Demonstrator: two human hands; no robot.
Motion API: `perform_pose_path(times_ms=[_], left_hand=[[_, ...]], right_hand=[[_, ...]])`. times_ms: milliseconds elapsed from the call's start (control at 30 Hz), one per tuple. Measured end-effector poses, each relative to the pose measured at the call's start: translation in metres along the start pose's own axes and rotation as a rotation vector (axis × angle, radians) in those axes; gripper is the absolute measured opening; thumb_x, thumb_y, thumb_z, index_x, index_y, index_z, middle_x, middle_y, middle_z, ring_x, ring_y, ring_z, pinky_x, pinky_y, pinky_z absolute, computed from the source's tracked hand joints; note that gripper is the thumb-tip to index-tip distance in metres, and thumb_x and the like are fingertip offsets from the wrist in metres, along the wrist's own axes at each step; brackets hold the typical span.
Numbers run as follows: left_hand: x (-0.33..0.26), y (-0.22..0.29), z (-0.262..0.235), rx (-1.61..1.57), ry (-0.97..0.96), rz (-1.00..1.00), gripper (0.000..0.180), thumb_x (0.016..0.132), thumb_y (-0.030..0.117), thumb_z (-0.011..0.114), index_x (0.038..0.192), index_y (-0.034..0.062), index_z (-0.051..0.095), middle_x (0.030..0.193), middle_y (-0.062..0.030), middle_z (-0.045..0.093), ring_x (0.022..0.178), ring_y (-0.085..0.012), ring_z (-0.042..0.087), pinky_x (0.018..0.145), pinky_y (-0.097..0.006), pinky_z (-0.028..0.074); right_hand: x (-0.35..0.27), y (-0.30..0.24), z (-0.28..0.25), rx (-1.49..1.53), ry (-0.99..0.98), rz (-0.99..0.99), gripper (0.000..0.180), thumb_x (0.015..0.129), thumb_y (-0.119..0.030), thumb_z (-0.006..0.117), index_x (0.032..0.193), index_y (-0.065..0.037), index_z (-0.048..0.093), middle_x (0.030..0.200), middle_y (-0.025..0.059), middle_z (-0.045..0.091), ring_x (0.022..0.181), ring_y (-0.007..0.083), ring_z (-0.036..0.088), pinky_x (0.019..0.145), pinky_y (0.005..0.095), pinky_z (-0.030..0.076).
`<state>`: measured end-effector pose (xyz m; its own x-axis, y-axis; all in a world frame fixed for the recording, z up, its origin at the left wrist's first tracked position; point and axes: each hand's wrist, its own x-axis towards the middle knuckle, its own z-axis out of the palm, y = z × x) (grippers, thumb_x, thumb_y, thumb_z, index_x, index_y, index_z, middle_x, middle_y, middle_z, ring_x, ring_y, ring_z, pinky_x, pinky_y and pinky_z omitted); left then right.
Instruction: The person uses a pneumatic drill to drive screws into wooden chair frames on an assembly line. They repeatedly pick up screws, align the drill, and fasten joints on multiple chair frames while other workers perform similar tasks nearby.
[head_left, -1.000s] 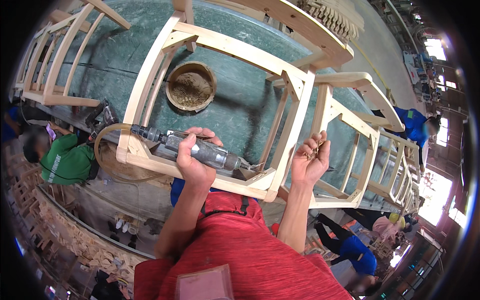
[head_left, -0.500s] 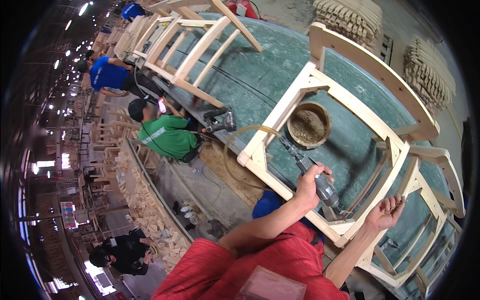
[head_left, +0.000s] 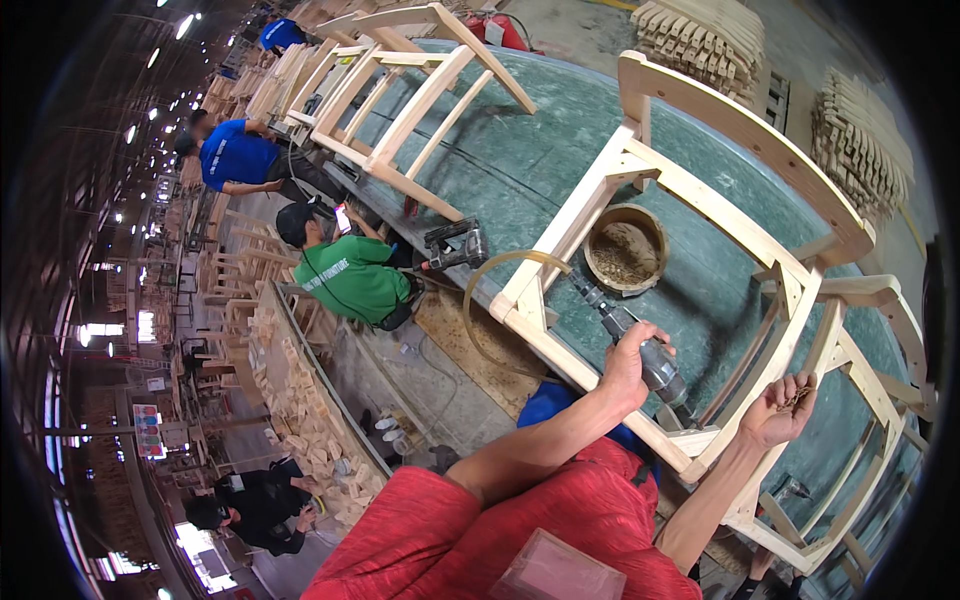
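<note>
My left hand (head_left: 627, 368) is wrapped around a grey air screwdriver (head_left: 657, 366), with a tan hose (head_left: 478, 282) at its far end. The driver's nose points down at the near inside corner of a pale wooden chair frame (head_left: 572, 362), by a corner block (head_left: 692, 441). Whether its bit touches the wood I cannot tell. Just right of that corner, my right hand (head_left: 772, 418) is cupped with curled fingers around a small bunch of screws (head_left: 794, 400). Beyond the driver, a round tub (head_left: 655, 232) of loose screws stands on the table within the chair frame.
The chair frame lies on a green-topped table (head_left: 520, 170). Another chair frame (head_left: 868, 375) is close on the right, and more (head_left: 408, 120) stand at the far left. A second power driver (head_left: 455, 245) rests at the table edge, near a person in green (head_left: 350, 275).
The view has shifted slightly, so the scene sits a little further right. My left hand still holds the screwdriver at the corner. My right hand has turned a little, showing the screws more clearly.
</note>
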<state>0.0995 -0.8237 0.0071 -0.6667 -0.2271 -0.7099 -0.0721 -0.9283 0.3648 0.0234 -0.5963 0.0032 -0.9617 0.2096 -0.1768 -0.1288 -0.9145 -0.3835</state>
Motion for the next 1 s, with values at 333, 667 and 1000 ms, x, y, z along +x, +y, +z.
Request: perform_pose_path(times_ms=[333, 667, 1000], left_hand=[[-0.002, -0.003, 0.000, 0.022, -0.006, 0.014, 0.019, 0.084, 0.022, 0.065, 0.095, 0.0104, 0.054, 0.088, -0.0091, 0.063, 0.077, -0.0235, 0.064, 0.070, -0.041, 0.053], [-0.018, 0.022, 0.010, -0.069, -0.087, 0.204, 0.017, 0.080, 0.019, 0.066, 0.089, 0.0056, 0.061, 0.083, -0.0082, 0.065, 0.069, -0.0206, 0.065, 0.065, -0.037, 0.053], [-0.106, 0.083, 0.047, 0.213, -0.960, 1.085, 0.039, 0.085, 0.016, 0.064, 0.117, 0.0054, 0.045, 0.104, -0.0198, 0.058, 0.088, -0.0221, 0.060, 0.081, -0.038, 0.052]], right_hand=[[0.000, 0.006, 0.002, -0.142, 0.014, -0.055, 0.033, 0.091, -0.032, 0.071, 0.107, -0.006, 0.060, 0.092, 0.0000, 0.055, 0.065, 0.0051, 0.043, 0.050, 0.0182, 0.038], [-0.022, -0.018, 0.006, -0.297, -0.141, 0.126, 0.028, 0.095, -0.032, 0.063, 0.099, -0.005, 0.059, 0.078, -0.0005, 0.054, 0.057, 0.0040, 0.044, 0.044, 0.0166, 0.038], [-0.105, 0.020, 0.051, -0.064, 0.067, 0.496, 0.025, 0.100, -0.020, 0.059, 0.116, 0.000, 0.058, 0.095, 0.0055, 0.059, 0.066, 0.0051, 0.050, 0.050, 0.0147, 0.045]])
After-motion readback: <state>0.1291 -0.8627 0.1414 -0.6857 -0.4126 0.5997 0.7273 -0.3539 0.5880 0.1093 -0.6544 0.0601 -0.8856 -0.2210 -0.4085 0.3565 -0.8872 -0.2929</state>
